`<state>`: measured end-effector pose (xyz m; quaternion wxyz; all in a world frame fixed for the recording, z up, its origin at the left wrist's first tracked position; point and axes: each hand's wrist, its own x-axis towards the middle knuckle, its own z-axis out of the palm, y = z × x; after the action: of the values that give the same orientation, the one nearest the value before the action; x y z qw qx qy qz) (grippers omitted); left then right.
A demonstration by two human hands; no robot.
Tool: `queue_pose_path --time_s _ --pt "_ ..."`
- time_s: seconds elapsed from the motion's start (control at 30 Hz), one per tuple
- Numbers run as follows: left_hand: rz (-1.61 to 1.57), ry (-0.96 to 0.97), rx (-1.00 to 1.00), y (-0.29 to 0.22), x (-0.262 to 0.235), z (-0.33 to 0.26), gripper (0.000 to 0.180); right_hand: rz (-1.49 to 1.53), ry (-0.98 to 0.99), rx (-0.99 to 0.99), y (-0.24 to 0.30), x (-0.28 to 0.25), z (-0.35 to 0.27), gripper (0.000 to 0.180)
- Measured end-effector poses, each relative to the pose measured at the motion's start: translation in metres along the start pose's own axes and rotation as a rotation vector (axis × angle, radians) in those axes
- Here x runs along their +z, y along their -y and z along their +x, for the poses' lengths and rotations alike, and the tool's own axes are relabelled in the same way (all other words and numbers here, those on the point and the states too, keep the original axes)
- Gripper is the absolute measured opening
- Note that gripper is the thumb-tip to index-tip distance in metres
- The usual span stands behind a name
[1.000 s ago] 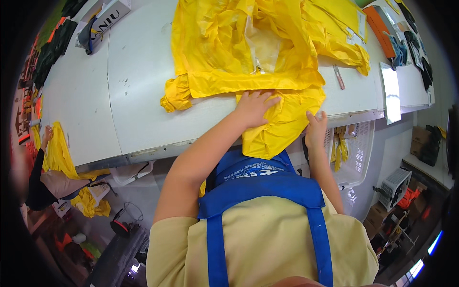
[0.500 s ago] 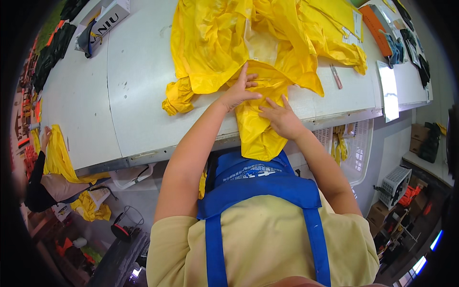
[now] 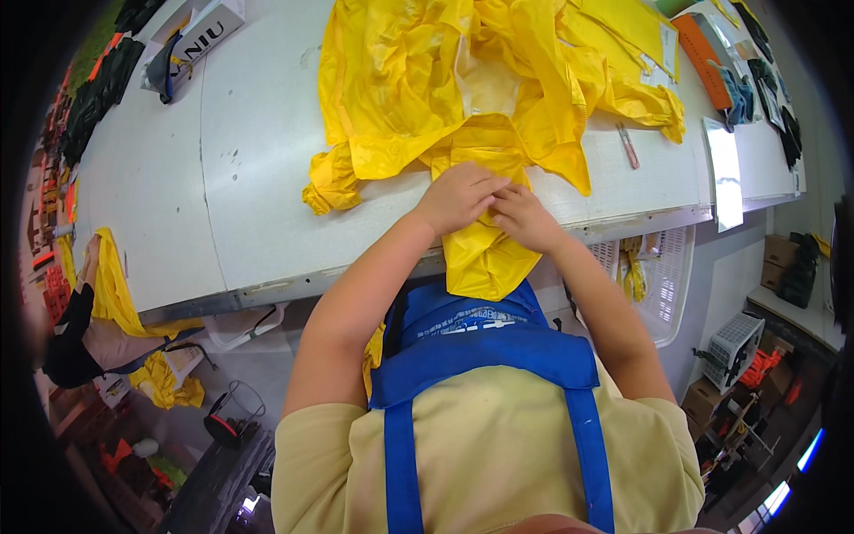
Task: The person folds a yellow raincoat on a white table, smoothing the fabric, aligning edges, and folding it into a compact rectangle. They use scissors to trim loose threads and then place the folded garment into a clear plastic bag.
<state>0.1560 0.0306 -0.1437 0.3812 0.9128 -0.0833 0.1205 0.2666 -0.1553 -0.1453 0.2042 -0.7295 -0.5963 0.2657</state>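
A shiny yellow raincoat (image 3: 400, 98) lies crumpled over the far middle of the table, its whitish inside partly showing. A narrow part of the same yellow material (image 3: 487, 267) runs toward me and hangs over the table's front edge. My left hand (image 3: 461, 198) bends over this strip, its fingers drawn together at the fabric. Close against it, my right hand (image 3: 527, 219) pinches the same spot from the right. The fingertips of both hands nearly meet, and the exact fold between them is hidden.
A white table (image 3: 258, 205) spans the space before me. A small red-handled tool (image 3: 628, 147) lies right of the raincoat. A white box (image 3: 203, 40) stands at far left, an orange box (image 3: 701, 58) at far right. Another person's arm (image 3: 87, 276) holds yellow fabric at the left.
My spread fingers have closed onto the yellow strip. The left hand has come down and right, so both hands now meet. The raincoat's right lower edge has shifted slightly.
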Motion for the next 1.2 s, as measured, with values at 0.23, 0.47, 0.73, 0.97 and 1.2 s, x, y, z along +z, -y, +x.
queue_pose_path --time_s 0.23,0.47,0.73,0.97,1.2 --pt "0.439 0.282 -0.128 -0.013 0.014 -0.035 0.065 -0.408 0.048 -0.161 0.019 -0.025 -0.06 0.073" --pt "0.467 0.284 -0.154 -0.018 0.015 -0.035 0.064 -0.059 -0.058 -0.131 -0.004 0.006 -0.051 0.038" --pt "0.215 -0.251 -0.379 -0.068 -0.034 -0.018 0.03 -0.131 -0.116 0.621 0.013 0.01 0.015 0.046" --pt "0.304 -0.047 -0.192 -0.058 0.034 -0.051 0.016 -0.137 -0.225 0.412 0.016 -0.008 0.02 0.035" --pt "0.127 0.07 -0.485 -0.035 0.035 -0.045 0.014 -0.321 -0.105 -0.128 0.022 0.011 -0.01 0.038"
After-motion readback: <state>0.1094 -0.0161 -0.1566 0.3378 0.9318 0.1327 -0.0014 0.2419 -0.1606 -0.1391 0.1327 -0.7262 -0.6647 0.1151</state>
